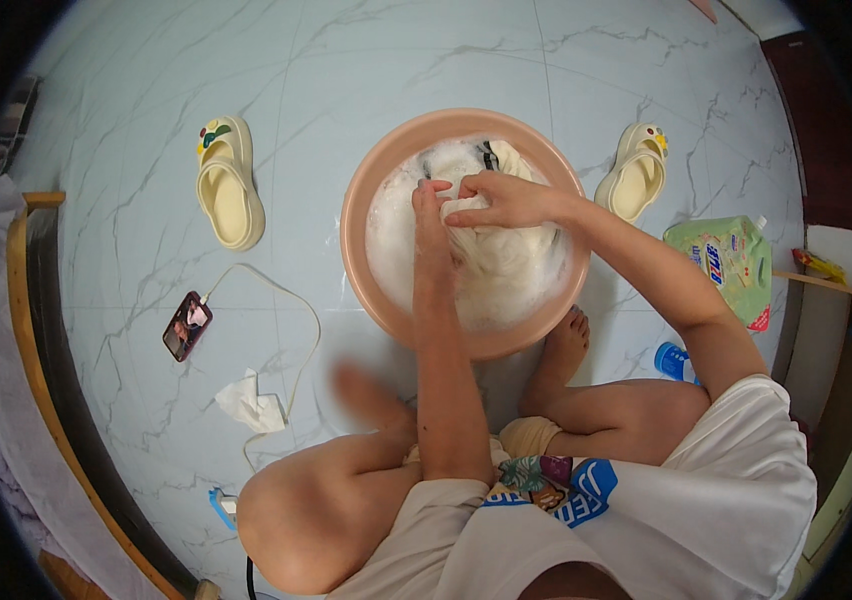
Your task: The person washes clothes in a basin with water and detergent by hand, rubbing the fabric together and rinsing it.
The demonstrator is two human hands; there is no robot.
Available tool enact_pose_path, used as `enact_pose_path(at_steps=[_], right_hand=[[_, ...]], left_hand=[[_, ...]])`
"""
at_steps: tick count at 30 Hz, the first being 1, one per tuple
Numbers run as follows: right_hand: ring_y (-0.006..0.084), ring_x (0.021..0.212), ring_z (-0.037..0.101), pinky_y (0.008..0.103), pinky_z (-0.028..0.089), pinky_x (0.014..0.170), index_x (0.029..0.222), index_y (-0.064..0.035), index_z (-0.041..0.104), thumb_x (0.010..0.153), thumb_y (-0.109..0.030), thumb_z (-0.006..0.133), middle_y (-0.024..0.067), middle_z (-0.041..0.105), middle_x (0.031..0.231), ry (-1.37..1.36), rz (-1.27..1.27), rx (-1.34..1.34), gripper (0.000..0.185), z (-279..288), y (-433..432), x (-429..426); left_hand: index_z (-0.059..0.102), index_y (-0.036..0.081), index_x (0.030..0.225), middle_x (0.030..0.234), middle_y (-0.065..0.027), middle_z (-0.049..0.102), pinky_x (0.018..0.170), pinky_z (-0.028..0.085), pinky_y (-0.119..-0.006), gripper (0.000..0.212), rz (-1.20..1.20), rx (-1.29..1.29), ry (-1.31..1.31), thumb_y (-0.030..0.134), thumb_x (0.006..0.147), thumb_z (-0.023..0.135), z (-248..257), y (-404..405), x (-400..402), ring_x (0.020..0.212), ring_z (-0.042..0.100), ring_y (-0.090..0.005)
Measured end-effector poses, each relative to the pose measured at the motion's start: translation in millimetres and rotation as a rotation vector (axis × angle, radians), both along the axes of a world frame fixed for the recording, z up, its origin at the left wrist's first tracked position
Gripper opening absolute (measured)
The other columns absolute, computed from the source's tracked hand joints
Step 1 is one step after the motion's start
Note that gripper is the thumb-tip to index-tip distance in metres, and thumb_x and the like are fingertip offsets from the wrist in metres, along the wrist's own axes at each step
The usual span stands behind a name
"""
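A round pinkish-orange plastic basin (pixel 388 142) sits on the floor before me, filled with white suds (pixel 399 259). Over its middle, my right hand (pixel 501 199) pinches a bunched part of a white wet cloth (pixel 465 208). My left hand (pixel 432 214) grips the same cloth from the left side, its fingers bent towards the right hand. More off-white fabric (pixel 501 255) lies in the foam below the hands. Fabric with a black stripe (pixel 489 156) shows near the far side of the basin. Suds hide the lower part of the laundry.
Cream clogs stand left (pixel 231 202) and right (pixel 636 180) of the basin. At left lie a phone (pixel 187 326) on a white cable (pixel 315 311) and a crumpled tissue (pixel 252 401). At right are a green detergent pouch (pixel 730 262) and a blue container (pixel 672 361).
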State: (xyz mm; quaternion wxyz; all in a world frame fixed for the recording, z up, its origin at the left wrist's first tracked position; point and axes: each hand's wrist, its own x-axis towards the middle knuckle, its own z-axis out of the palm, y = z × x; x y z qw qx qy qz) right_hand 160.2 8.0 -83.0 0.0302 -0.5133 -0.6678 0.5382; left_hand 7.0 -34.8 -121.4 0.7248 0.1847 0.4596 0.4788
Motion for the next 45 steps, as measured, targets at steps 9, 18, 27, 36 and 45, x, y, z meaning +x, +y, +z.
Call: enact_pose_path(at_steps=[9,18,27,36,45], right_hand=[[0.0152,0.085,0.062,0.0300,0.050,0.076,0.104,-0.0016,0.063,0.084,-0.028,0.063,0.0077,0.064,0.096,0.319,-0.679,-0.256,0.033,22,16,2],[0.0192,0.092,0.059,0.0328,0.049,0.079,0.108,-0.0083,0.058,0.081,-0.016,0.063,0.0058,0.059,0.097,0.214,-0.282,0.440,0.029,6,-8,-1],[0.0324,0.081,0.061,0.0417,0.048,0.069,0.096,-0.0062,0.057,0.085,-0.018,0.058,0.0137,0.062,0.089,-0.175,-0.349,0.714,0.016,-11,-7,-19],[0.0356,0.075,0.063,0.0446,0.050,0.065,0.099,-0.0086,0.061,0.086,-0.020,0.053,0.0160,0.066,0.088,-0.216,-0.292,0.501,0.019,-1,-8,-19],[0.0359,0.073,0.063,0.0453,0.049,0.067,0.093,-0.0070,0.059,0.088,-0.022,0.051,0.0165,0.066,0.080,-0.271,-0.239,0.635,0.017,-10,-25,-34]], left_hand=[[0.045,0.002,0.130,0.122,-0.0131,0.052,0.098,0.041,-0.037,0.052,-0.212,0.130,0.291,0.042,0.097,0.047,-9,-9,10,0.113,0.051,-0.0244],[0.027,0.010,0.148,0.139,-0.0107,0.044,0.106,0.039,-0.035,0.061,0.074,-0.068,-0.169,0.039,0.098,0.046,44,-22,21,0.128,0.045,-0.0242],[0.040,0.005,0.140,0.133,-0.0107,0.048,0.096,0.047,-0.034,0.064,0.010,-0.210,-0.190,0.052,0.098,0.040,26,-18,35,0.118,0.052,-0.0218],[0.050,0.005,0.126,0.116,-0.0085,0.058,0.087,0.052,-0.036,0.044,0.042,-0.132,-0.210,0.039,0.098,0.045,-1,-28,32,0.104,0.059,-0.0198],[0.048,0.006,0.131,0.123,-0.0096,0.055,0.088,0.053,-0.036,0.044,0.085,0.038,-0.301,0.030,0.095,0.044,-21,-41,19,0.110,0.057,-0.0197]])
